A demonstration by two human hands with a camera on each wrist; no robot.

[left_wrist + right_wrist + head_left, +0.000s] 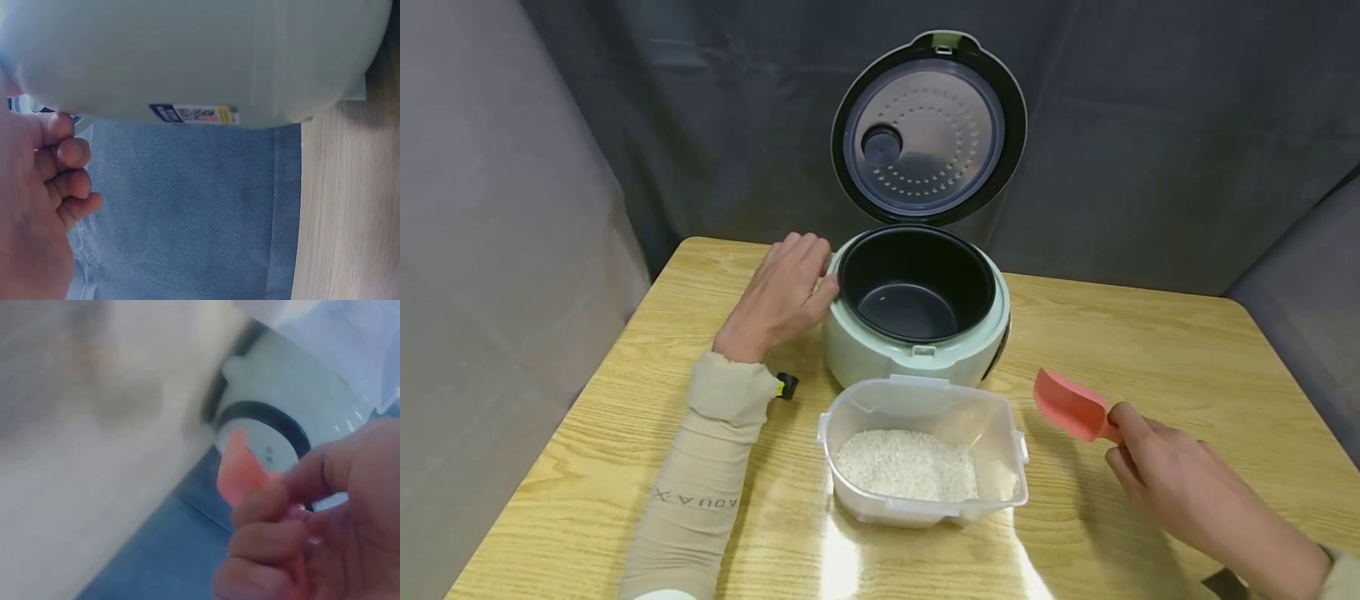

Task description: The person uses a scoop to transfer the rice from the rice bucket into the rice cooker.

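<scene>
Pink scoop (pixel 1070 405) is gripped by right hand (pixel 1183 479), held at 2 o'clock from clear plastic container (pixel 999 467); white rice (pixel 910 467) is contained there. Rice cooker (pixel 865 357) is placed at container's 12 o'clock, lid (pixel 947 142) raised, black inner pot (pixel 917 262) exposed; side is touched at 9 o'clock by left hand (pixel 781 293), fingers loosely bent. Hands well apart.

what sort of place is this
Probably a staged tabletop setup rather than a working kitchen: dark cloth hangs behind a wooden table where a rice cooker stands with its lid up.
</scene>
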